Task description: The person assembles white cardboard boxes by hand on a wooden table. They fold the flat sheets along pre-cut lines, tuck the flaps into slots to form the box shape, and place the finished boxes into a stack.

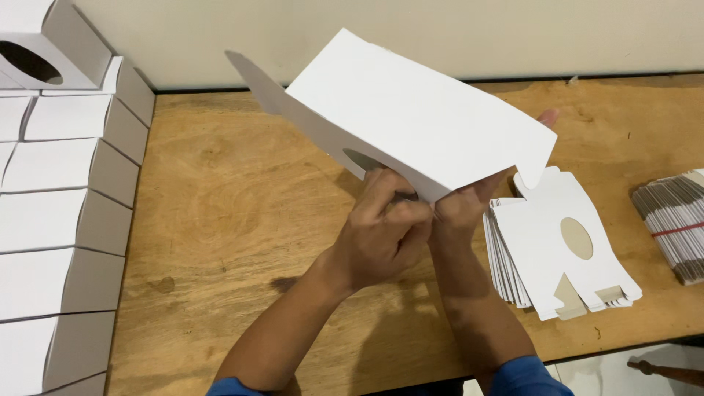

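Note:
A white cardboard box (411, 110), partly folded with an oval cut-out on its underside, is held up over the wooden table (235, 220). My left hand (385, 235) pinches its near bottom edge with bent fingers. My right hand (477, 198) grips the same box from below and behind, with a fingertip showing past its right edge. One loose flap sticks out at the box's far left. Both hands touch each other under the box.
A pile of flat white box blanks (557, 242) with oval holes lies right of my hands. A banded bundle of grey card (678, 220) sits at the right edge. Finished white boxes (59, 220) are stacked along the left. A pale wall runs behind.

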